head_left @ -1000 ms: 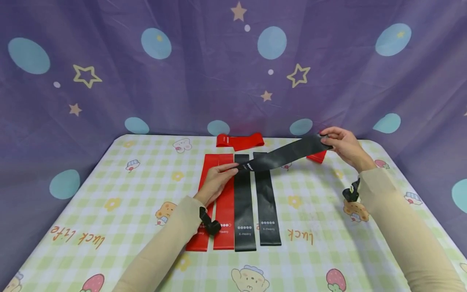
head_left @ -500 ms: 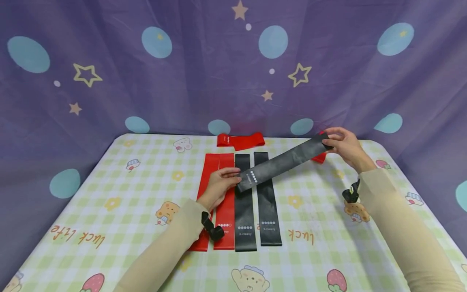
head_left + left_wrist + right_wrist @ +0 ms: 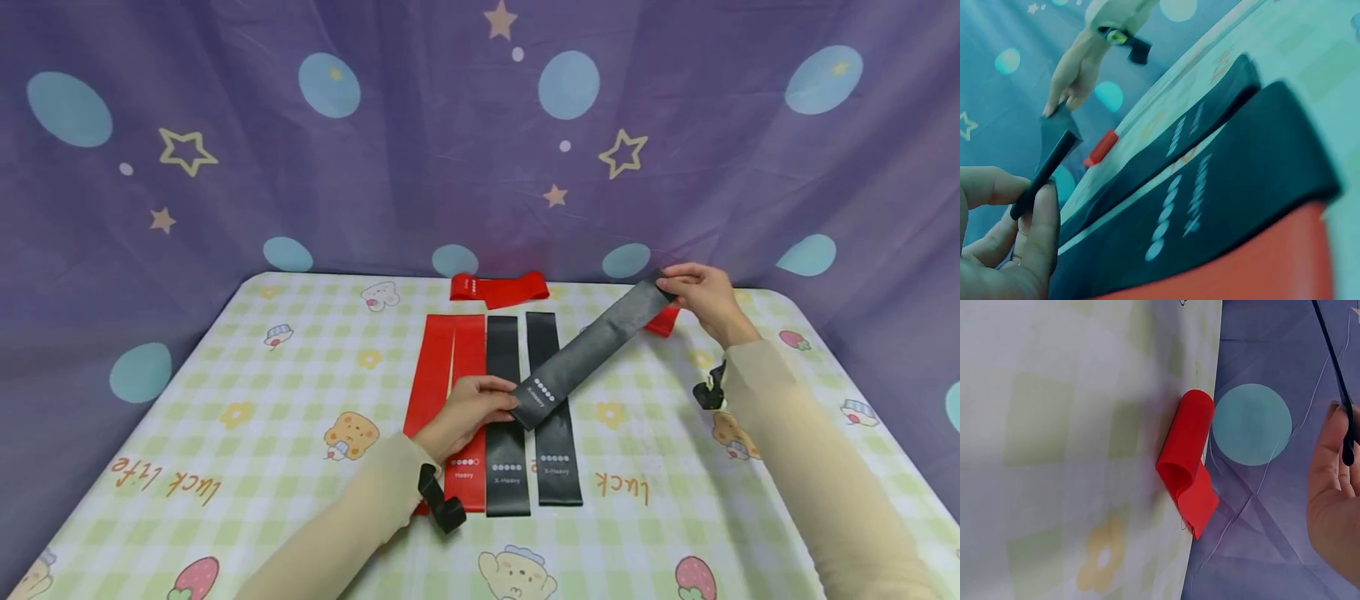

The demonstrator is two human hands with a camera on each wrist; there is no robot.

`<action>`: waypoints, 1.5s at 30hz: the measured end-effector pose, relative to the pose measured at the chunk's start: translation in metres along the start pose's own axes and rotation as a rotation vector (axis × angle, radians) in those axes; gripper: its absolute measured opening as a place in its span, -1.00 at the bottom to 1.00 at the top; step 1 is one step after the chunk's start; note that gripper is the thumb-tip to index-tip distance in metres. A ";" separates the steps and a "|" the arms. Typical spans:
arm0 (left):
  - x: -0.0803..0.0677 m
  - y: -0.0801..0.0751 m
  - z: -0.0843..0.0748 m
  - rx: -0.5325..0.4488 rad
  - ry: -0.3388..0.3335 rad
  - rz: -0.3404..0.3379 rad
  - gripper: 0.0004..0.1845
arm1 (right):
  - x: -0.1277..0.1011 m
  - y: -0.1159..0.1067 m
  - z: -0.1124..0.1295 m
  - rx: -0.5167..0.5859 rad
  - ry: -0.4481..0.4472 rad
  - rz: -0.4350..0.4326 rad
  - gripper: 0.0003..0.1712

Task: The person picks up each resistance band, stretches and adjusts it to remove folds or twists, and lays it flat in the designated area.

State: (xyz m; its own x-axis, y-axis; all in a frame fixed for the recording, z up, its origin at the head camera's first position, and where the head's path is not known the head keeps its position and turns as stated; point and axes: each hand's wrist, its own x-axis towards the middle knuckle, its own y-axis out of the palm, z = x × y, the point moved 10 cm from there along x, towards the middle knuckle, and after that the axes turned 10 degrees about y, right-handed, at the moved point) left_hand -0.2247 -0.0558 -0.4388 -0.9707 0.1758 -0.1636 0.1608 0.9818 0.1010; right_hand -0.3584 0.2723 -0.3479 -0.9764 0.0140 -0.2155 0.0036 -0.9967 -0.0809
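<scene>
A black resistance band (image 3: 592, 350) marked X-Heavy is stretched flat on a slant above the table between both hands. My left hand (image 3: 476, 410) pinches its lower, printed end between thumb and fingers; the left wrist view shows that pinch on the black band (image 3: 1047, 172) edge-on. Up at the right, my right hand (image 3: 705, 298) pinches the far end. Beneath lie two black X-Heavy bands (image 3: 507, 467) (image 3: 558, 475) side by side, lengthwise. To their left are two red bands (image 3: 431, 358) (image 3: 469, 358), one marked Heavy, partly covered by my left hand and sleeve.
A loosely folded red band (image 3: 513, 289) lies near the table's back edge. Another red band (image 3: 663, 321), curled over in the right wrist view, sits behind the right hand. The checked tablecloth (image 3: 300, 492) reaches back to a purple curtain (image 3: 405, 167).
My left hand has moved down and right with its end of the black band, so the band slopes more steeply and its printed face shows. My right hand has barely moved.
</scene>
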 end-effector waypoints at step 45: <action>-0.056 0.128 0.037 0.014 -0.110 0.216 -0.62 | 0.050 0.105 -0.029 -0.450 0.034 0.089 -0.66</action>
State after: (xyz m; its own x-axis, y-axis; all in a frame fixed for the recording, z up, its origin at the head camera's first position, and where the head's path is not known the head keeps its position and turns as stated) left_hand -0.1434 0.0622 -0.4530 -0.8883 0.3882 -0.2453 0.3661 0.9212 0.1322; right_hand -0.4004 0.1703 -0.3948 -0.9604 -0.0605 -0.2719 0.1883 -0.8603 -0.4738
